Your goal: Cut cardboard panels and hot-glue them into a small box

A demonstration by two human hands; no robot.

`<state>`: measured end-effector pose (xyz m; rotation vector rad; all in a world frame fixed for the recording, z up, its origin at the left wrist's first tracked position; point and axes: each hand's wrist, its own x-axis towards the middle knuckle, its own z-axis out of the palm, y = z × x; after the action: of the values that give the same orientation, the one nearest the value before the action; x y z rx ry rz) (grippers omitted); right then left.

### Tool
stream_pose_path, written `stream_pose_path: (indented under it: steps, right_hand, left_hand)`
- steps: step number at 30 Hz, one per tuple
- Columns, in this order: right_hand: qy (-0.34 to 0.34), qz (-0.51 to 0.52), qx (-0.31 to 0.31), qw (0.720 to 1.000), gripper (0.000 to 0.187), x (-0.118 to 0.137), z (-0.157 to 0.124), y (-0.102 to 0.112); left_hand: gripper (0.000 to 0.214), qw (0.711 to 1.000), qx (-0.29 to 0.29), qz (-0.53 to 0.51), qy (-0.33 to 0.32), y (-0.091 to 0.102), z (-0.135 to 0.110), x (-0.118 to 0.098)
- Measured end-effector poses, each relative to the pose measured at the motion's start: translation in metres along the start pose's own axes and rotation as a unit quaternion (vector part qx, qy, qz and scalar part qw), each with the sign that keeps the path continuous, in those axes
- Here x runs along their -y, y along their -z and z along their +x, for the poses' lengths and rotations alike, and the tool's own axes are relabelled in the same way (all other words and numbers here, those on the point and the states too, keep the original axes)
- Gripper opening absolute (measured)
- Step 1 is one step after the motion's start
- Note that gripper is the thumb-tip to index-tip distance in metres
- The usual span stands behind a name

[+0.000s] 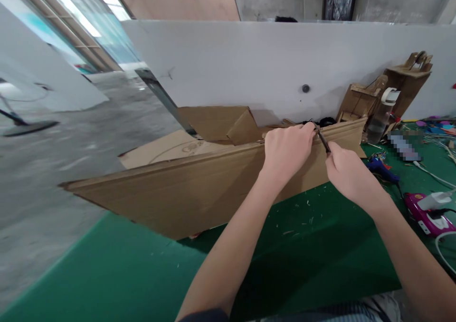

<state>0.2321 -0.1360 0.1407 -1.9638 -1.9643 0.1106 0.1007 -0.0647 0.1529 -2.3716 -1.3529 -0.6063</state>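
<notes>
A long sheet of brown cardboard [171, 194] stands on its edge, slanting across the green table, with a doubled strip along its top. My left hand [288, 147] is closed over that top edge, right of the middle. Just to its right, my right hand [344, 167] grips a slim dark tool [322, 139], perhaps a knife. The tool's upper end meets the cardboard edge beside my left fingers, and its lower end is hidden in my right fist. Behind the sheet, a folded cardboard flap [217, 122] rises against the white board.
On the right stand a clear bottle [382, 115] and wooden pieces [402, 89]. A blue glue gun [383, 167], a phone [404, 146] and a magenta power strip [429, 215] with cables lie on the green table [107, 269]. A white board [242, 70] borders the back.
</notes>
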Motion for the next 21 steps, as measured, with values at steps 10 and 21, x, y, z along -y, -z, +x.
stream_pose_path:
  steps: [10,21]
  right_hand:
    - [-0.085,-0.188,-0.078,0.975,0.036,0.011,-0.004,-0.013]
    - [-0.071,-0.159,-0.085,0.981,0.038,0.014,0.014,-0.016]
  left_hand:
    - [0.032,1.000,0.006,-0.007,0.030,-0.005,0.004,0.000]
    - [0.037,1.000,-0.019,0.001,0.011,-0.016,0.004,0.005]
